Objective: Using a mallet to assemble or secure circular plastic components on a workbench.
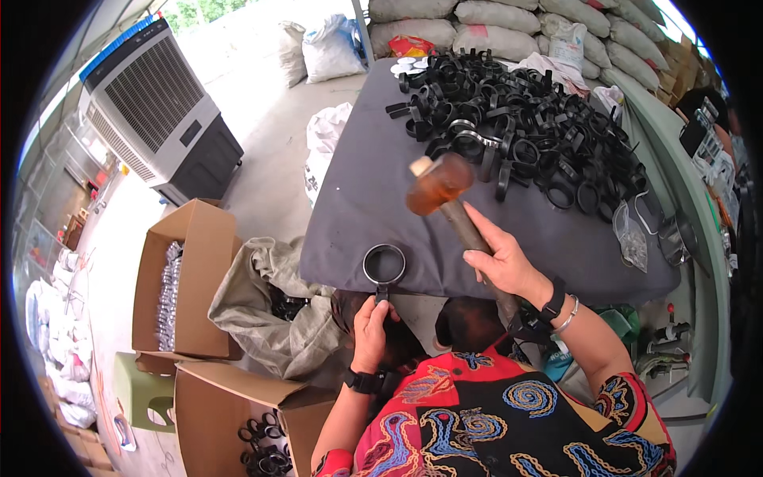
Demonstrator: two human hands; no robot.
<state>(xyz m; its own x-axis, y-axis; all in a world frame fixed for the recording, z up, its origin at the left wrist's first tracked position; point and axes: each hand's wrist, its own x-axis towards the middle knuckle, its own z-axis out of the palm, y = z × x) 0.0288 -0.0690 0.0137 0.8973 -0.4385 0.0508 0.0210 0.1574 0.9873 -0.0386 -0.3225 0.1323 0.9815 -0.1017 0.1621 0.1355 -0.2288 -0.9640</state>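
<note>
My left hand (pixel 369 334) is closed round the short handle of a black ring-shaped part (pixel 385 264), whose round head rests at the front edge of the grey cloth-covered table (pixel 358 207). A bright metal rim shows on that ring. In my right hand (pixel 509 258) is a mallet (pixel 441 184), gripped by its wooden handle. Its amber-brown head is raised over the table, beyond and to the right of the ring, not touching it. Farther back lies a big heap of similar black ring parts (pixel 517 119), one with a shiny metal band (pixel 473 135).
Left of me stand a cardboard box of metal rings (pixel 143 278), a cloth sack (pixel 274 334) with black parts, and another box (pixel 214 413) with black rings. A clear plastic bag (pixel 630 238) lies at the table's right. An air cooler (pixel 151 103) and stacked sacks (pixel 493 16) stand beyond.
</note>
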